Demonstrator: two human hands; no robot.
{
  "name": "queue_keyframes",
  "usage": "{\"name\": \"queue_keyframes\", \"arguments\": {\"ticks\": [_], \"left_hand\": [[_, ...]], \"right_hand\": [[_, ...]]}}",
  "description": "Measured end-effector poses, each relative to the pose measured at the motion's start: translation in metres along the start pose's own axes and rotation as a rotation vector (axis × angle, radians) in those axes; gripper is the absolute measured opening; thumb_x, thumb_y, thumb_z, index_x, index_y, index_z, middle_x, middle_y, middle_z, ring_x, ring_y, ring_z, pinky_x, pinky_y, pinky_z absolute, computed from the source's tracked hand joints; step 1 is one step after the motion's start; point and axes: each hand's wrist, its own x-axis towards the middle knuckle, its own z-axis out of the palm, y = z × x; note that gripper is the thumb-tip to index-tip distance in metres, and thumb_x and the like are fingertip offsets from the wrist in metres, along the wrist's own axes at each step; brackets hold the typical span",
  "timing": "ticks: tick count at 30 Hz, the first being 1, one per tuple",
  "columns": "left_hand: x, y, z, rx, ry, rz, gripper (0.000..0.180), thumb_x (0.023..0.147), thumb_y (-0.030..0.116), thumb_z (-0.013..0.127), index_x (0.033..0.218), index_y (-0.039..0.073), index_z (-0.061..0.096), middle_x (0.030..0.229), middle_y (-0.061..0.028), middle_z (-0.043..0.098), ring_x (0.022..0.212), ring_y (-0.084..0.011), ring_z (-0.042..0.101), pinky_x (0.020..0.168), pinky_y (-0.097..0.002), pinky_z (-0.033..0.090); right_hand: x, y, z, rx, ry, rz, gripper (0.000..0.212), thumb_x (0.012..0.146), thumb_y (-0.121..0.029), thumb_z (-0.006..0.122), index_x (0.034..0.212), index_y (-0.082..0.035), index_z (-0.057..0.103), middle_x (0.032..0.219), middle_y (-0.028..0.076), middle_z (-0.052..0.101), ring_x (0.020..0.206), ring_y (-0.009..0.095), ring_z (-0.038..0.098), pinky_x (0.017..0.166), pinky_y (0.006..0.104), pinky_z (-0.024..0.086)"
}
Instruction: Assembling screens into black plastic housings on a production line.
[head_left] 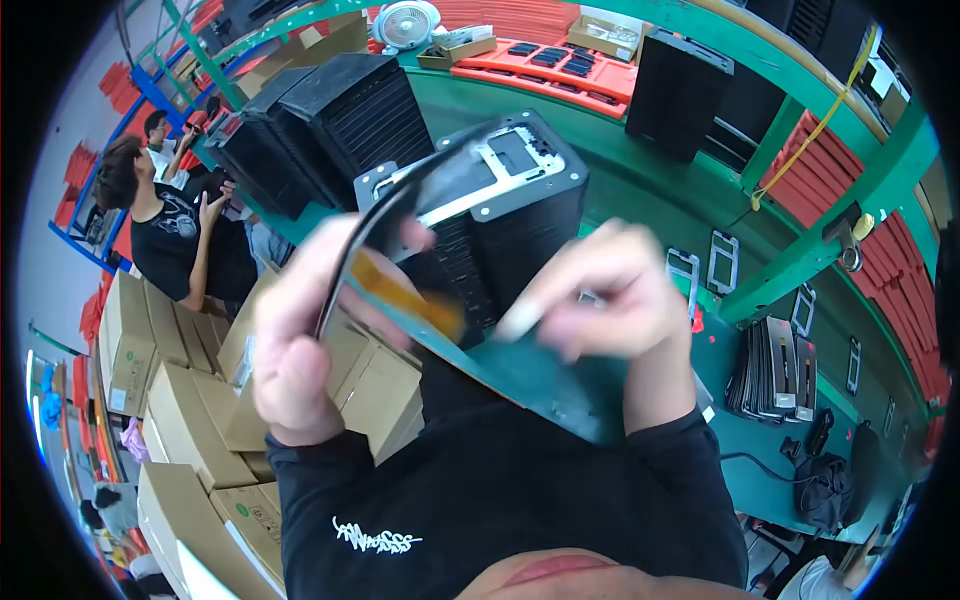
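My left hand [292, 365] is closed on a thin, glossy dark panel [345, 258], tilted and seen nearly edge-on. A blurred orange-yellow strip [412, 302] shows by its inner side, close to my fingers. To the right of the panel, my right hand [615, 290] is raised over the green table with curled fingers. Motion smears its fingertips, so whether they pinch anything cannot be made out. Beyond both hands, a white and silver metal frame [490, 170] lies on top of a stack of black trays [535, 220].
More black tray stacks [350, 110] stand at the back left. Cardboard boxes [190, 410] crowd the left side. A green post [800, 260] rises at the right, near loose metal frames [722, 262] and a row of dark panels [770, 370]. Another person [180, 220] works at the left.
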Motion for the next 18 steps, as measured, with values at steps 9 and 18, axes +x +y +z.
{"name": "queue_keyframes", "arguments": {"ticks": [9,18], "left_hand": [[0.097,-0.02,-0.013,0.714,-0.218,-0.038,0.06,0.095,0.019,0.071,0.149,0.005,0.049,0.116,-0.0056,0.06,0.108,-0.0139,0.055,0.098,-0.0289,0.044],[0.104,-0.035,0.011,0.943,-0.184,0.174,0.068,0.088,0.024,0.079,0.148,0.006,0.051,0.118,-0.0129,0.065,0.112,-0.0244,0.062,0.099,-0.0357,0.048]], "right_hand": [[0.015,0.031,-0.061,-0.249,0.715,0.467,0.045,0.106,-0.04,0.051,0.138,-0.011,0.065,0.123,0.006,0.069,0.106,0.012,0.058,0.091,0.026,0.045],[0.025,0.02,-0.067,-0.269,0.527,0.72,0.052,0.101,-0.038,0.058,0.145,-0.01,0.06,0.126,0.001,0.065,0.102,0.011,0.052,0.086,0.024,0.041]]}}
